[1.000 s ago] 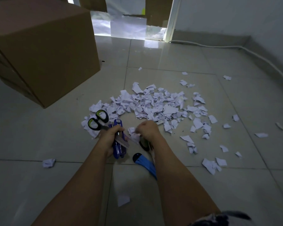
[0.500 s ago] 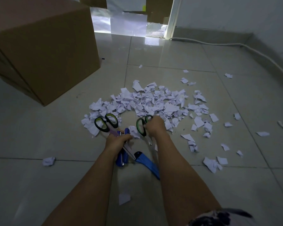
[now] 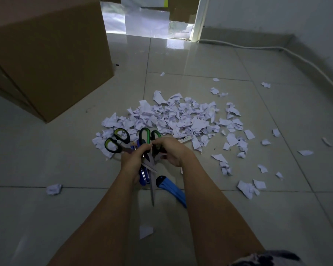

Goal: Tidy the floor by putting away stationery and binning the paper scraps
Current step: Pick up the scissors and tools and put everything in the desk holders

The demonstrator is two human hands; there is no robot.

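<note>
- Your left hand [image 3: 132, 160] grips two pairs of scissors [image 3: 117, 140] (plus blue pens), just in front of the paper scraps [image 3: 181, 118].
- Your right hand [image 3: 171, 150] pinches one scissors' handle.
- A cardboard box [image 3: 46, 54] stands left of the scraps.

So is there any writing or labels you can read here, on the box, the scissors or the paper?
None can be read.
Box: the faces in view are plain, no print.
Paper scraps: one scrap bears faint dark marks, too small and blurred to read.
Two scissors: no brand visible on the handles.
</note>
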